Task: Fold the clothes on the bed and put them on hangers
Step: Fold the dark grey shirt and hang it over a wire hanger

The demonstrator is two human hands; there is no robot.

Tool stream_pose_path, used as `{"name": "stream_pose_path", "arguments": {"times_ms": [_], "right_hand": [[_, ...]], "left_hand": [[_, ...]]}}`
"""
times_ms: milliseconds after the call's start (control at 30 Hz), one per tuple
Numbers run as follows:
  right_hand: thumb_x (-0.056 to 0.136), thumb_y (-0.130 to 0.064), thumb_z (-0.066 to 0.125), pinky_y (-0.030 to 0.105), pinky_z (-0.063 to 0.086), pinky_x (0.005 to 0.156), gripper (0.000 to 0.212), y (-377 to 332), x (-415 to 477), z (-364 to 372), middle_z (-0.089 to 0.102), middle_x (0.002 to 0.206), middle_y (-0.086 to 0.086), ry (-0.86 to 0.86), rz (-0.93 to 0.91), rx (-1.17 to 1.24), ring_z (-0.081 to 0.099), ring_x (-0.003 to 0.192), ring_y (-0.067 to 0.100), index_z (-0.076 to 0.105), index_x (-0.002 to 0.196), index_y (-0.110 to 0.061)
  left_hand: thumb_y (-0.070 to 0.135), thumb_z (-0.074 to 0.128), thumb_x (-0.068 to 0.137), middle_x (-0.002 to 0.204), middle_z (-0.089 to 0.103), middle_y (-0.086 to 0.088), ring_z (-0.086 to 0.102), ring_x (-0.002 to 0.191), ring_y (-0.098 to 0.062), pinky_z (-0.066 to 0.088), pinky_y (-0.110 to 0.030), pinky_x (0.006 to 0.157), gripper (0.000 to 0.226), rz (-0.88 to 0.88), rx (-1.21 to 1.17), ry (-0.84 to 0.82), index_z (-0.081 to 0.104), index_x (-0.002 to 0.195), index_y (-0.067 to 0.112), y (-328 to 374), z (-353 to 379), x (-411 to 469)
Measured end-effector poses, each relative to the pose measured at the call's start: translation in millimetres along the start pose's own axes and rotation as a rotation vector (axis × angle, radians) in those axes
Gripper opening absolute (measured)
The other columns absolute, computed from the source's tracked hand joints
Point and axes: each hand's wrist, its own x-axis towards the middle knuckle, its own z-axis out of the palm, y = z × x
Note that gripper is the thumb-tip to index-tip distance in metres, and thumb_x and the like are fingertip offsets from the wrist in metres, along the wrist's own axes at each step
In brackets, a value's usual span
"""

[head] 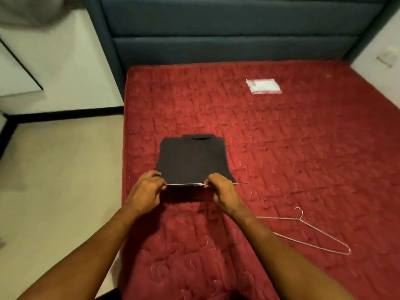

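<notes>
A folded black garment [192, 159] lies flat on the red mattress [281, 148], collar pointing away from me. A thin metal hanger [184, 184] is seen edge-on along the garment's near edge, and its tip sticks out to the right. My left hand [146, 191] pinches the wire at its left end. My right hand [223, 190] grips it a little further right. Part of the black cloth hangs below the wire between my hands. A second wire hanger [311, 231] lies loose on the mattress to the right.
A clear plastic packet [263, 86] lies far back on the mattress. A blue padded headboard [227, 29] stands behind the bed. Pale tiled floor [60, 180] runs along the bed's left side, beside white furniture [19, 70].
</notes>
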Motion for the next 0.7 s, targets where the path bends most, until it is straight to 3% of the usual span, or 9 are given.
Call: {"name": "stream_pose_path", "arguments": {"times_ms": [167,233,300,400,500,600,700], "right_hand": [[0.064,0.017,0.048,0.019,0.048,0.081,0.041,-74,106,-81,0.07,0.089,0.002,0.1,-0.098,0.038,0.066,0.086,0.018,0.065,0.087,-0.013],[0.07,0.024,0.05,0.022,0.055,0.082,0.052,-108,155,-109,0.073,0.089,0.0,0.107,-0.088,0.085,0.07,0.086,0.012,0.065,0.087,-0.023],[0.076,0.025,0.056,0.022,0.057,0.078,0.049,-147,204,-133,0.075,0.086,0.002,0.113,-0.085,0.101,0.07,0.081,0.006,0.067,0.087,-0.021],[0.083,0.013,0.072,0.019,0.055,0.071,0.022,-207,267,-156,0.076,0.078,-0.001,0.111,-0.088,0.11,0.07,0.07,0.003,0.074,0.09,-0.008],[0.09,-0.001,0.075,0.029,0.057,0.064,0.006,-263,324,-166,0.077,0.083,0.007,0.084,-0.104,0.208,0.071,0.063,0.018,0.075,0.095,-0.004],[0.09,-0.014,0.077,0.037,0.055,0.066,0.008,-321,384,-168,0.078,0.089,0.012,0.064,-0.138,0.291,0.065,0.063,0.026,0.076,0.097,-0.009],[0.09,-0.013,0.078,0.027,0.051,0.057,0.009,-388,445,-171,0.078,0.09,0.015,0.059,-0.142,0.351,0.059,0.058,0.017,0.077,0.095,-0.007]], "left_hand": [[0.014,0.055,0.083,0.085,0.07,-0.006,0.066,0.086,-0.028,0.05,-0.032,0.08,0.019,-0.009,-0.063,0.111,0.072,0.086,0.009,-5,-130,81],[0.021,0.058,0.085,0.084,0.073,-0.004,0.069,0.081,-0.027,0.055,-0.033,0.076,0.018,-0.088,-0.102,0.141,0.074,0.087,0.015,-17,-187,109],[0.026,0.059,0.089,0.079,0.074,0.005,0.071,0.076,-0.019,0.057,-0.034,0.074,0.016,-0.152,-0.171,0.143,0.074,0.085,0.02,-31,-247,134],[0.011,0.064,0.096,0.075,0.075,0.005,0.073,0.075,-0.013,0.059,-0.034,0.075,0.018,-0.18,-0.282,0.096,0.075,0.082,0.016,-59,-331,163],[0.007,0.063,0.098,0.08,0.077,-0.006,0.075,0.079,-0.029,0.061,-0.043,0.075,0.018,-0.183,-0.42,0.015,0.075,0.085,0.008,-95,-414,180],[0.009,0.061,0.1,0.088,0.078,-0.014,0.074,0.081,-0.032,0.06,-0.039,0.07,0.018,-0.191,-0.528,-0.001,0.072,0.092,-0.003,-137,-492,189],[0.01,0.062,0.099,0.091,0.077,-0.017,0.074,0.082,-0.033,0.059,-0.034,0.067,0.019,-0.173,-0.567,-0.021,0.07,0.096,-0.007,-171,-572,198]]}}
